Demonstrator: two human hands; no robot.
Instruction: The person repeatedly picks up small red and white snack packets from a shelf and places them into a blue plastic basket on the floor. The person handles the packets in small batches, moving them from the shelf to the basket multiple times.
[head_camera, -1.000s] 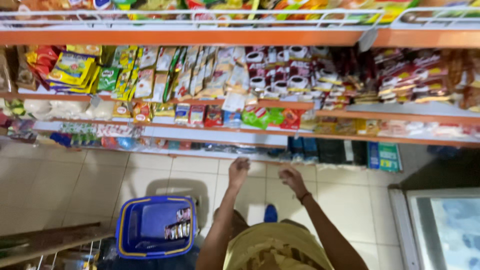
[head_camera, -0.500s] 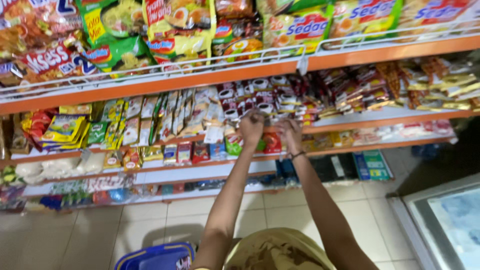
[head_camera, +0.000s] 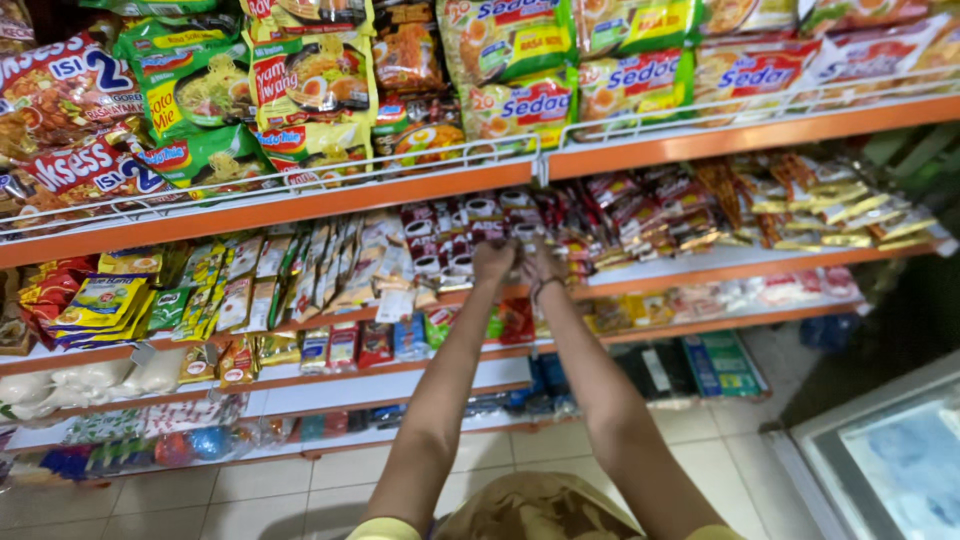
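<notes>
You are reaching both arms up to the red-and-white coffee sachets (head_camera: 470, 225) on the middle shelf (head_camera: 700, 272), left hand (head_camera: 493, 262) and right hand (head_camera: 541, 264) touching them, grip unclear; light, crinkly, slippery strips, best pinched at the top edge.

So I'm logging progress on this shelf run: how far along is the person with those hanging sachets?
Done: both arms are raised to the middle orange shelf. In hand: the left hand and right hand are at the hanging strips of dark red and white sachets; whether either has gripped a strip cannot be told. Left: no sachet strip has come away from the row.
</notes>
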